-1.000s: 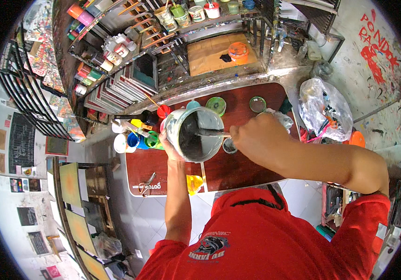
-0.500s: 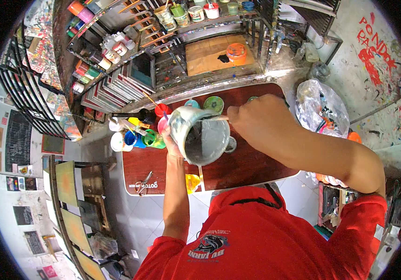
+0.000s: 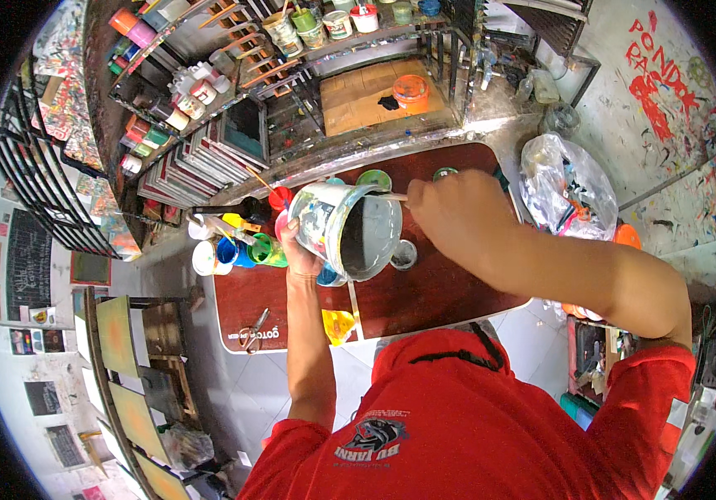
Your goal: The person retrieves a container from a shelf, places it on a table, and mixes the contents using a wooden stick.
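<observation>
Over the red-brown table (image 3: 425,300), a paint-smeared white tub (image 3: 318,218) is tipped with its mouth to the right. Its inside is coated grey. My left hand (image 3: 300,252) grips the tub from its left side and underneath. At the upper rim, my right hand (image 3: 458,208) is closed around a thin stick (image 3: 392,197); the stick's far end reaches the tub's mouth, and its tip is hidden. A small clear cup with grey residue (image 3: 405,255) stands beside the tub's mouth. Partly behind the tub is a blue cup (image 3: 330,276).
White, blue and green paint tubs (image 3: 226,250) crowd the table's left end, near a red cup (image 3: 280,198). Scissors (image 3: 255,330) and a yellow piece (image 3: 338,326) lie along the near edge. Beyond stand a paint shelf (image 3: 358,52), an orange tub (image 3: 410,93) and a clear plastic bag (image 3: 570,187).
The tub has turned in my left hand, its mouth now facing further right, and the small clear cup shows more fully. My right hand still holds the stick at the rim.
</observation>
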Demonstrator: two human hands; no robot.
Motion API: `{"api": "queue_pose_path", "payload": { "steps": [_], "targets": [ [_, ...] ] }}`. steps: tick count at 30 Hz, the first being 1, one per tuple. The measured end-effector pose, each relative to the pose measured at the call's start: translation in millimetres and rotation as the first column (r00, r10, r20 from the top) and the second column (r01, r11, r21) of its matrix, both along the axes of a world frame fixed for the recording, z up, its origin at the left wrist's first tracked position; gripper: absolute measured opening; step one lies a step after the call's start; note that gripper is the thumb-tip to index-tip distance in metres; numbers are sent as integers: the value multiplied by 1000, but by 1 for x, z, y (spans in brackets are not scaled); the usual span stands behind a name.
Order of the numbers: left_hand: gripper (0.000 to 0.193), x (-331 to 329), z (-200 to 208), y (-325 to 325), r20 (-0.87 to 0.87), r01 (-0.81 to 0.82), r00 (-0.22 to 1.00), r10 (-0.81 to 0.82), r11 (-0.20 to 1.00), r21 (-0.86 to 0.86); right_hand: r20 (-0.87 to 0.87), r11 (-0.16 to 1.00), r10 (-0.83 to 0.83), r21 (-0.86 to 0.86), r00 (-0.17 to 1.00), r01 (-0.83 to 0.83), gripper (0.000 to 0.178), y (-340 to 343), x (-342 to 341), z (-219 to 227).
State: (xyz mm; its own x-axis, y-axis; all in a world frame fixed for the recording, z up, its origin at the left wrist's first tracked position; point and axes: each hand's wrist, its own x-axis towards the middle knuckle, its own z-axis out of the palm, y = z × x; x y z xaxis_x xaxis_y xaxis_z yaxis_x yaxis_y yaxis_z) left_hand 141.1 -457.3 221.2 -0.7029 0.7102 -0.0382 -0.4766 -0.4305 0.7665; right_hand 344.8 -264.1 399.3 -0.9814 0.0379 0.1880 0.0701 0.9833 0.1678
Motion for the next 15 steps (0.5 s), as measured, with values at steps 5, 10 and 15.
{"api": "queue_pose_path", "payload": {
  "steps": [5,10,15],
  "targets": [
    [66,-2,-4,3,68,37,997,-41,997,66,291,966,17,-250,956,59,32,28,-17,1],
    [59,3,-5,10,87,92,991,-101,990,104,413,872,56,-463,909,157,40,48,-14,-54],
    [64,3,-4,10,67,119,990,-121,992,34,610,591,253,-712,751,379,67,38,4,-87]
  ]
}}
